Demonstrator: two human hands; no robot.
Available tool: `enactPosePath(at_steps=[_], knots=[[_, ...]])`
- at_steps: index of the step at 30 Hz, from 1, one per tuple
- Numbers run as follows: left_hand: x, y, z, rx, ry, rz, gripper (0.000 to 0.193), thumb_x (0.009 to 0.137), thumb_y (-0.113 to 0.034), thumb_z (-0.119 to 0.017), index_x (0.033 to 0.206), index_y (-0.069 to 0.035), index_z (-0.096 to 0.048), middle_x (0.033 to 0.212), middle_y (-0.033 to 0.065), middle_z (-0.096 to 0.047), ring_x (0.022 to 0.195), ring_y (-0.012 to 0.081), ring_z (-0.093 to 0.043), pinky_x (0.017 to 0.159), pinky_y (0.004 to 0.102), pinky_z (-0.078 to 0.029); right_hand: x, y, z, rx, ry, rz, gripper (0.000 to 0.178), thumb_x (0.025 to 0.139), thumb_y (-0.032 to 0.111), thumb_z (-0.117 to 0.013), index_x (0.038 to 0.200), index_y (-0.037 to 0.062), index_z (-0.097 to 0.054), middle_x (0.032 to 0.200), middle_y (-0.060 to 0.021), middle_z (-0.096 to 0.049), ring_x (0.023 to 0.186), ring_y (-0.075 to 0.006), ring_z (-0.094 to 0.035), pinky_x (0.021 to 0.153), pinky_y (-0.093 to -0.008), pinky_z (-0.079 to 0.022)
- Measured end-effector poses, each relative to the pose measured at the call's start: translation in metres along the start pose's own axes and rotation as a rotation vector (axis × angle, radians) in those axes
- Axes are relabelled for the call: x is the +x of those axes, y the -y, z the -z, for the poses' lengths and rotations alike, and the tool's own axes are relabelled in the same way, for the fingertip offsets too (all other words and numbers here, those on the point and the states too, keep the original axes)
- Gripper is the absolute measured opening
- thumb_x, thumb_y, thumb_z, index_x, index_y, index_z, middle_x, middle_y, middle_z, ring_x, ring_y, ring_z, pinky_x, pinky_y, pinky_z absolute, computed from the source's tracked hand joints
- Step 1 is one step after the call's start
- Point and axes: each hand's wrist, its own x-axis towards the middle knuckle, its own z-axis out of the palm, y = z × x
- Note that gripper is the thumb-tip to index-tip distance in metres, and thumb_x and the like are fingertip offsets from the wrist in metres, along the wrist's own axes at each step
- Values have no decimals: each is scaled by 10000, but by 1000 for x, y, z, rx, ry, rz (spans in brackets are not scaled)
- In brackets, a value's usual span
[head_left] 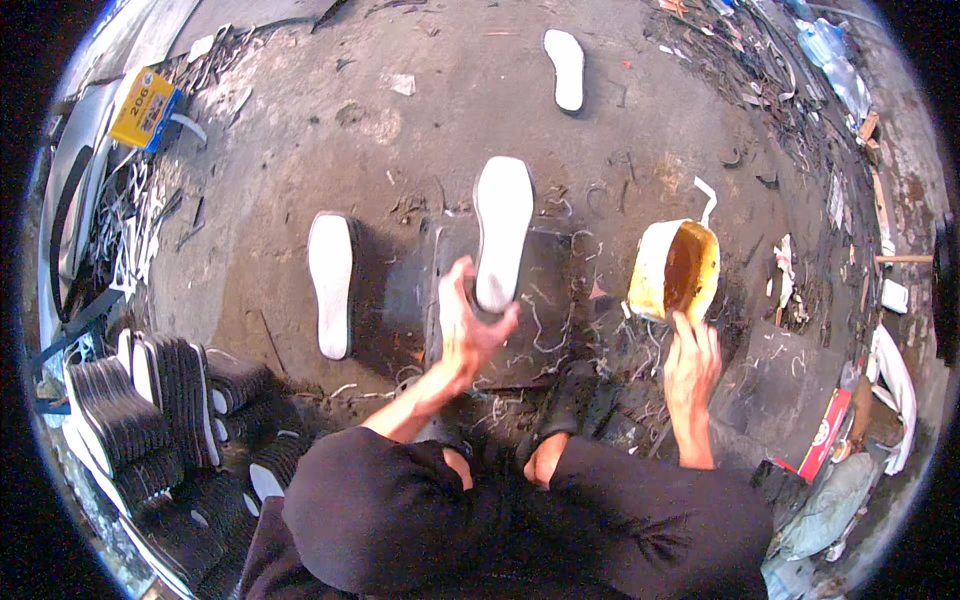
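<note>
A white-faced shoe sole with a dark edge lies on a dark square board in front of me, toe end away. My left hand is around its heel end, thumb and forefinger spread to either side; a gap shows between forefinger and sole. At the right stands a cut-open pale plastic container, its inside coated yellow and brown. My right hand has its fingers closed at the container's near rim. Whether they grip the rim or a tool inside is hidden.
Two more white soles lie on the ground, one at left, one farther off. Stacked dark soles fill the lower left. A yellow-and-blue box sits far left; a red box lies lower right. Scraps litter both sides.
</note>
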Motion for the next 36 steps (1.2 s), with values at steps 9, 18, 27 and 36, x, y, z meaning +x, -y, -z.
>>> enactPosePath(at_steps=[9, 18, 27, 36], knots=[[333, -16, -142, 84, -154, -112, 1036, 785, -270, -978, 1572, 2, -362, 1357, 256, -563, 1301, 418, -543, 1131, 538, -457, 18, 16, 69, 323, -121, -220, 274, 1033, 55, -663, 1289, -5, -739, 1146, -194, -759, 1052, -368, -737, 954, -462, -566], [250, 9, -134, 42, -118, -72, 917, 878, -403, -948, 1543, 46, -504, 1465, 246, -600, 1383, 367, -583, 1195, 472, -470, 54, -41, 30, 368, -202, -335, 280, 1046, 118, -694, 1287, -13, -751, 1199, -245, -775, 1102, -429, -754, 967, -478, -580], [16, 66, 148, 875, -329, 168, 971, 833, -219, -916, 1661, -100, -423, 1533, 221, -568, 1483, 430, -439, 1239, 598, -344, 122, -65, -44, 291, -3, -289, 330, 1005, 216, -763, 1287, 47, -796, 1148, -248, -801, 1023, -402, -800, 916, -456, -625], [-20, 49, 170, 457, -363, 237, 830, 783, -195, -945, 1518, -69, -580, 1321, 187, -660, 1295, 389, -581, 1130, 522, -473, 6, -54, -22, 987, 142, -525, 298, 1042, 251, -760, 1243, 34, -799, 916, -19, -754, 708, -85, -663, 523, -287, -567]])
